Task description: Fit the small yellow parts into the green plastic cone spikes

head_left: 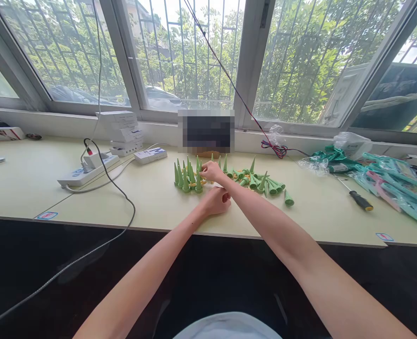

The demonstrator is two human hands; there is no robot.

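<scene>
Several green cones (pixel 185 181) stand upright in a group on the pale table, with small orange pieces among them. My right hand (pixel 212 171) reaches over to the right side of this group, its fingers pinched at the cones; what they hold is too small to tell. Just below it my left hand (pixel 217 200) rests on the table with curled fingers, and anything inside it is hidden. To the right of both hands lies a loose pile of green cones (pixel 272 187), most on their sides, mixed with orange bits. One green cone (pixel 289 198) lies apart at the pile's right.
A power strip (pixel 77 175) with cables and stacked white boxes (pixel 118 129) are at the left. A screwdriver (pixel 360 200) and teal plastic items (pixel 399 181) lie at the right. A dark cable (pixel 132 207) hangs over the front edge. Windows line the back.
</scene>
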